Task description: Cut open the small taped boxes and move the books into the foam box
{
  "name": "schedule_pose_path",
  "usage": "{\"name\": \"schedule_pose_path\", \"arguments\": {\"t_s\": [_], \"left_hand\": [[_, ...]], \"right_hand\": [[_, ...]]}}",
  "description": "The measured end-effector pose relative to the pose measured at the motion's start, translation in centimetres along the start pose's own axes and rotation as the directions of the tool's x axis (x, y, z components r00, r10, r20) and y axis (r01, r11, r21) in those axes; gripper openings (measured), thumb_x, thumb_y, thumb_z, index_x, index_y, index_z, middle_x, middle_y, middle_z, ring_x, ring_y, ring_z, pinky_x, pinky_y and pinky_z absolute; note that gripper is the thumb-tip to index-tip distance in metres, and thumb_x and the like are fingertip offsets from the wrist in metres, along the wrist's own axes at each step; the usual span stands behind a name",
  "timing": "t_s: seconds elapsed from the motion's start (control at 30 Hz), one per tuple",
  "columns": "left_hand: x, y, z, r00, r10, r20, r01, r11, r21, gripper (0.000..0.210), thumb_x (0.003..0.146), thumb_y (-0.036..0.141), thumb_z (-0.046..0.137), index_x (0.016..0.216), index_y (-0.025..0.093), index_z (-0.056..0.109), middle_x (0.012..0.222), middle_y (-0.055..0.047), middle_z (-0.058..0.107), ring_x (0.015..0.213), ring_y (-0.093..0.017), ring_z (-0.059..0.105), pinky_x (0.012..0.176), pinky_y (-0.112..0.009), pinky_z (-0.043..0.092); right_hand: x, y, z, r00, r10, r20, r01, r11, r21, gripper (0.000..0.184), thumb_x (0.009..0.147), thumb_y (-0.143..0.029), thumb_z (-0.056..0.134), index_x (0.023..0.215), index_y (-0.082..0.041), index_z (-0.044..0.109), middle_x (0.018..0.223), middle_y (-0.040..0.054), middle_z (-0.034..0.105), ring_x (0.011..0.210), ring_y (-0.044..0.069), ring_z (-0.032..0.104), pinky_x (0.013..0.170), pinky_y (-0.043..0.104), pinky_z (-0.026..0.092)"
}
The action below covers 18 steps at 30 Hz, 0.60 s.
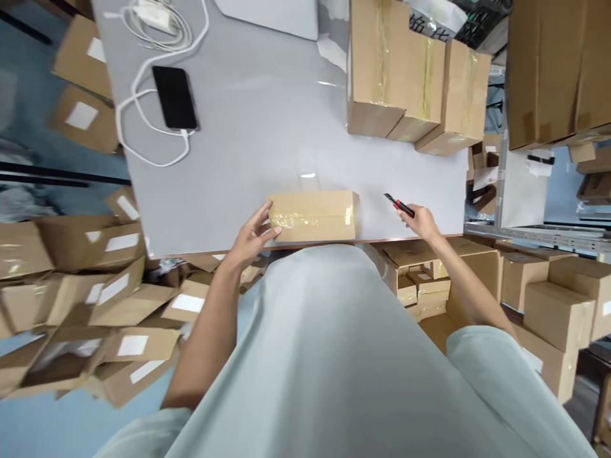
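Note:
A small cardboard box (315, 216), sealed with yellowish clear tape along its top, lies lengthwise at the table's near edge in front of my body. My left hand (254, 234) grips the box's left end, thumb on the near side and fingers toward the far side. To the right of the box, apart from it, my right hand (420, 222) is closed around a red and black utility knife (403, 207). Its dark blade points up and left, toward the far side of the table.
Three taped cardboard boxes (420, 83) stand at the table's back right. A phone (175, 98) with a white cable (143, 70) lies at the back left of the grey table (238, 127). Opened boxes (109, 305) heap on the floor to the left; a large open carton (429, 254) sits below right.

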<state>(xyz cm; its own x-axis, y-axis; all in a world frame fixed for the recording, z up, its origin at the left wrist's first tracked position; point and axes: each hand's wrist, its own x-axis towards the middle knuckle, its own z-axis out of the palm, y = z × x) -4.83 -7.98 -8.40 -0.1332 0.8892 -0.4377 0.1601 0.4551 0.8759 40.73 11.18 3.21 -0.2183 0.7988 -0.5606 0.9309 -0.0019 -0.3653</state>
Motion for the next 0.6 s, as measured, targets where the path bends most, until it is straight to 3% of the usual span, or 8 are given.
{"name": "schedule_pose_path", "arguments": {"t_s": [0.1, 0.17, 0.27, 0.37, 0.43, 0.6], "left_hand": [[-0.6, -0.4, -1.6, 0.995, -0.099, -0.003, 0.097, 0.987, -0.129, 0.115, 0.081, 0.067, 0.082, 0.177, 0.028, 0.032, 0.173, -0.021, 0.050, 0.142, -0.036, 0.067, 0.117, -0.057, 0.057], [-0.8, -0.8, -2.6, 0.992, -0.123, -0.016, 0.119, 0.980, -0.156, 0.118, 0.078, 0.066, 0.084, 0.176, 0.026, 0.034, 0.173, -0.022, 0.050, 0.142, -0.036, 0.067, 0.117, -0.055, 0.057], [-0.9, -1.8, -4.1, 0.990, -0.135, -0.046, 0.126, 0.980, -0.155, 0.113, 0.076, 0.063, 0.084, 0.173, 0.023, 0.041, 0.169, -0.022, 0.054, 0.137, -0.033, 0.069, 0.117, -0.054, 0.056], [-0.6, -3.2, -5.4, 0.984, -0.157, -0.085, 0.146, 0.982, -0.121, 0.105, 0.073, 0.056, 0.083, 0.167, 0.021, 0.050, 0.153, -0.019, 0.066, 0.127, -0.029, 0.072, 0.115, -0.053, 0.057], [-0.2, -4.1, -6.0, 0.979, -0.178, -0.097, 0.168, 0.980, -0.104, 0.101, 0.072, 0.050, 0.081, 0.163, 0.020, 0.053, 0.143, -0.017, 0.071, 0.122, -0.027, 0.072, 0.112, -0.052, 0.058], [1.9, -4.6, -5.6, 0.985, -0.164, -0.052, 0.161, 0.985, -0.064, 0.087, 0.074, 0.040, 0.077, 0.155, 0.013, 0.060, 0.136, -0.020, 0.076, 0.118, -0.029, 0.072, 0.110, -0.053, 0.058]], "right_hand": [[1.1, -1.6, 6.3, 0.995, 0.093, 0.028, -0.095, 0.862, 0.498, 0.056, 0.086, -0.070, 0.078, 0.095, -0.015, 0.073, 0.071, -0.0004, 0.070, 0.059, 0.016, 0.067, 0.061, 0.025, 0.050], [1.0, -4.1, 10.1, 0.990, 0.123, 0.063, -0.134, 0.737, 0.662, 0.066, 0.071, -0.078, 0.085, 0.090, -0.016, 0.072, 0.062, -0.0034, 0.065, 0.055, 0.015, 0.061, 0.054, 0.025, 0.047], [-0.1, -8.3, 13.4, 0.986, 0.139, 0.089, -0.156, 0.608, 0.778, 0.065, 0.062, -0.078, 0.089, 0.080, -0.018, 0.069, 0.057, -0.0030, 0.064, 0.054, 0.014, 0.058, 0.054, 0.025, 0.048], [-1.5, -12.0, 14.3, 0.980, 0.182, 0.076, -0.163, 0.534, 0.830, 0.064, 0.059, -0.076, 0.091, 0.078, -0.019, 0.068, 0.057, -0.0032, 0.063, 0.052, 0.013, 0.056, 0.053, 0.025, 0.048], [-2.5, -14.3, 14.1, 0.978, 0.200, 0.057, -0.157, 0.532, 0.832, 0.064, 0.058, -0.076, 0.091, 0.080, -0.019, 0.069, 0.056, -0.0044, 0.061, 0.051, 0.013, 0.054, 0.051, 0.026, 0.046], [-3.6, -19.9, 12.9, 0.981, 0.176, -0.078, -0.061, 0.666, 0.744, 0.061, 0.063, -0.077, 0.087, 0.076, -0.021, 0.066, 0.060, -0.0044, 0.060, 0.053, 0.015, 0.058, 0.053, 0.027, 0.047]]}}
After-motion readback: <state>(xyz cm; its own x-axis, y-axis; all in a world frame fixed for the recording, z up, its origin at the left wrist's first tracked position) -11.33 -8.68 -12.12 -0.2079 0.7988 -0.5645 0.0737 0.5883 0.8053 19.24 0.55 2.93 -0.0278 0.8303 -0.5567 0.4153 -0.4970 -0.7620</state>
